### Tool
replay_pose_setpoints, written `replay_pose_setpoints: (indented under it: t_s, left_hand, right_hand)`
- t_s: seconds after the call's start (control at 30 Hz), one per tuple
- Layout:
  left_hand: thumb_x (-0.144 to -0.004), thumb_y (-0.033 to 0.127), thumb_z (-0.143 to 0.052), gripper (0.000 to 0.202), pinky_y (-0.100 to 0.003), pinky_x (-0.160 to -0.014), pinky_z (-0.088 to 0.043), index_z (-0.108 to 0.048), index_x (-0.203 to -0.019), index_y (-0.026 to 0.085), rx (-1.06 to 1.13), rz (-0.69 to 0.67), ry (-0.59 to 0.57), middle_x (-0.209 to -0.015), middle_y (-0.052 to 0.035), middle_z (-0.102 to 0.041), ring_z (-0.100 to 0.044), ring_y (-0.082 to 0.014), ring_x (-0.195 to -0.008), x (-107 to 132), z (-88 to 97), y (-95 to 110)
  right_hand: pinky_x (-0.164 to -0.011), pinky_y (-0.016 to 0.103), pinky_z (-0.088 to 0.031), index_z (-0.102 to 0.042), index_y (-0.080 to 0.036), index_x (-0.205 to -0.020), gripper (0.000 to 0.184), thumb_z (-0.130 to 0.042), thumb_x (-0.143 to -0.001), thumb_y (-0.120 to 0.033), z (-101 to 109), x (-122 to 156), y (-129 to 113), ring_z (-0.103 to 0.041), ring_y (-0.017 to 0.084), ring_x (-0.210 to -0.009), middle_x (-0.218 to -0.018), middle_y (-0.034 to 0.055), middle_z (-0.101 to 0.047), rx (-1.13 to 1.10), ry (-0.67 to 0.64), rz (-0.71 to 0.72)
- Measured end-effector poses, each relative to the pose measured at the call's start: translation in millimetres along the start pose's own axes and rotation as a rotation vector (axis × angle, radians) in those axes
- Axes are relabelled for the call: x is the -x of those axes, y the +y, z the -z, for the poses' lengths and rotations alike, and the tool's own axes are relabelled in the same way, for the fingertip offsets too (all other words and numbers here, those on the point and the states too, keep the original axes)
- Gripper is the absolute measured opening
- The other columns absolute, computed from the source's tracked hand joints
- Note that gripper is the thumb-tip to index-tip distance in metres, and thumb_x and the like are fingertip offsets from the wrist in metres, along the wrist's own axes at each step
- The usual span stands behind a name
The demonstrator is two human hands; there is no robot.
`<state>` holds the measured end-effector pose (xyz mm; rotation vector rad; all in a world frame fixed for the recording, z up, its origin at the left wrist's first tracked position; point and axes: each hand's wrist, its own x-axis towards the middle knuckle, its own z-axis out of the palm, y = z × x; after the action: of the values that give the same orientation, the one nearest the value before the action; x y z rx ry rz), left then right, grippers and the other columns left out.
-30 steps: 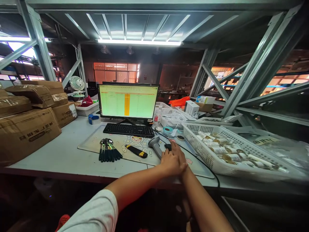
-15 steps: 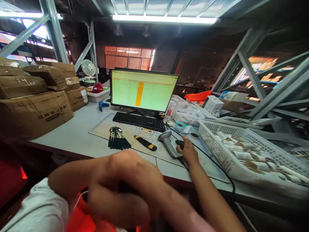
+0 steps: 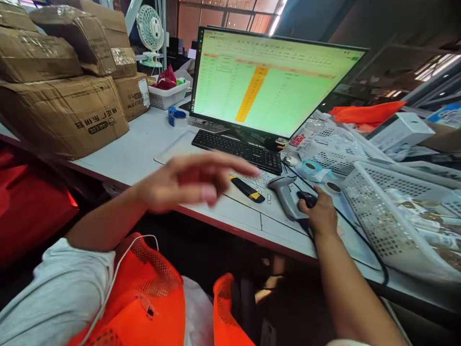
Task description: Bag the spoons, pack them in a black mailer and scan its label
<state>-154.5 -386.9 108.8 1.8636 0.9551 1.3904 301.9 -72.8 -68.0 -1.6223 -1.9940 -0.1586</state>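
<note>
My left hand [image 3: 194, 181] hovers in front of the desk edge, slightly blurred. Its index finger and thumb stretch out to the right and the other fingers curl; nothing shows in it. Beneath my right hand [image 3: 321, 214] is a black computer mouse [image 3: 307, 197], which the fingers wrap. A grey barcode scanner [image 3: 287, 197] lies just left of the mouse. Further left lies a black and yellow utility knife [image 3: 248, 189]. The black keyboard [image 3: 237, 150] sits behind the knife, below a lit monitor [image 3: 277, 81] showing a spreadsheet with an orange column.
Cardboard boxes [image 3: 65, 115] are stacked at the left, near a small fan [image 3: 150, 29] and blue tape [image 3: 176, 117]. At the right, a white perforated basket [image 3: 382, 230] holds wrapped rolls. Tape rolls [image 3: 310, 167] lie beside it, and a black cable runs along the desk.
The view has tilted down and moved closer. My left hand has drawn away from the camera toward the desk, its index finger now extended. The spoons seen before are hidden behind it. My right hand stays on the mouse.
</note>
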Motion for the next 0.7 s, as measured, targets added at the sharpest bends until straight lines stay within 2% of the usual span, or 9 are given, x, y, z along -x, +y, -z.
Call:
replay_pose_setpoints:
  t_s: [0.07, 0.13, 0.2, 0.27, 0.37, 0.4, 0.5, 0.6, 0.7]
  left_hand:
    - [-0.097, 0.045, -0.065, 0.043, -0.034, -0.081, -0.059, -0.070, -0.131, 0.019, -0.176, 0.106, 0.074, -0.106, -0.0094, -0.072, -0.069, -0.0198, -0.086, -46, 28.1, -62]
    - [-0.096, 0.040, -0.064, 0.045, -0.038, -0.094, -0.056, -0.069, -0.131, 0.012, -0.496, 0.404, 0.154, -0.121, -0.0152, -0.071, -0.070, -0.0239, -0.097, -81, 52.7, -124]
    - [-0.097, 0.048, -0.063, 0.059, -0.044, -0.108, -0.048, -0.064, -0.141, 0.008, -0.788, 0.694, 0.066, -0.132, -0.0205, -0.068, -0.066, -0.0337, -0.120, -99, 68.2, -174]
    - [-0.098, 0.060, -0.059, 0.075, -0.045, -0.113, -0.043, -0.056, -0.152, 0.008, -0.923, 0.819, -0.039, -0.144, -0.0225, -0.062, -0.058, -0.0386, -0.134, -106, 71.3, -205]
    - [-0.094, 0.075, -0.051, 0.084, -0.043, -0.107, -0.046, -0.055, -0.154, 0.017, -0.988, 0.853, -0.133, -0.148, -0.0187, -0.060, -0.058, -0.0411, -0.135, -112, 59.4, -226]
    - [-0.093, 0.075, -0.049, 0.084, -0.042, -0.103, -0.048, -0.058, -0.151, 0.015, -1.009, 0.847, -0.174, -0.147, -0.0195, -0.061, -0.059, -0.0416, -0.134, -116, 54.6, -232]
    - [-0.090, 0.080, -0.048, 0.084, -0.039, -0.093, -0.048, -0.064, -0.137, 0.012, -1.013, 0.832, -0.370, -0.136, -0.0209, -0.067, -0.064, -0.0406, -0.124, -138, 44.8, -256]
    - [-0.094, 0.072, -0.049, 0.072, -0.037, -0.087, -0.045, -0.056, -0.140, 0.017, -1.094, 0.827, -0.454, -0.132, -0.0167, -0.069, -0.067, -0.0372, -0.117, -162, 36.4, -273]
    - [-0.100, 0.057, -0.047, 0.048, -0.034, -0.085, -0.043, -0.064, -0.125, 0.020, -1.126, 0.793, -0.522, -0.123, -0.0114, -0.073, -0.067, -0.0331, -0.114, -166, 28.7, -273]
  right_hand:
    - [-0.104, 0.053, -0.050, -0.053, -0.011, -0.155, 0.079, -0.061, -0.083, -0.044, -5, -1, 7, -0.058, 0.041, -0.127, -0.140, 0.0264, -0.058, -0.024, 0.018, 0.034]
    - [-0.104, 0.056, -0.050, -0.054, -0.013, -0.153, 0.079, -0.058, -0.083, -0.048, -10, -3, 14, -0.058, 0.042, -0.127, -0.139, 0.0252, -0.058, -0.056, 0.043, 0.076]
    - [-0.106, 0.058, -0.049, -0.054, -0.013, -0.152, 0.079, -0.056, -0.083, -0.051, -14, -5, 18, -0.057, 0.042, -0.128, -0.138, 0.0246, -0.058, -0.087, 0.076, 0.121]
    - [-0.109, 0.059, -0.047, -0.053, -0.013, -0.151, 0.077, -0.056, -0.085, -0.051, -12, -5, 16, -0.057, 0.041, -0.129, -0.137, 0.0245, -0.059, -0.118, 0.107, 0.147]
    - [-0.113, 0.061, -0.044, -0.053, -0.007, -0.147, 0.071, -0.052, -0.086, -0.045, 2, 4, 2, -0.056, 0.040, -0.130, -0.137, 0.0277, -0.058, -0.188, 0.103, 0.125]
    - [-0.114, 0.063, -0.042, -0.052, -0.004, -0.146, 0.069, -0.049, -0.087, -0.040, 6, 6, -3, -0.055, 0.041, -0.131, -0.139, 0.0304, -0.056, -0.212, 0.087, 0.107]
    - [-0.118, 0.052, -0.043, -0.055, -0.007, -0.144, 0.063, -0.053, -0.087, -0.033, 7, 4, -6, -0.056, 0.035, -0.132, -0.139, 0.0244, -0.060, -0.139, 0.099, 0.101]
    - [-0.119, 0.048, -0.043, -0.054, -0.008, -0.148, 0.063, -0.057, -0.090, -0.031, 3, -3, 4, -0.055, 0.032, -0.134, -0.143, 0.0205, -0.060, -0.098, 0.111, 0.082]
    - [-0.120, 0.048, -0.043, -0.053, -0.009, -0.150, 0.061, -0.058, -0.092, -0.030, 1, 0, 9, -0.053, 0.032, -0.136, -0.145, 0.0195, -0.058, -0.097, 0.110, 0.065]
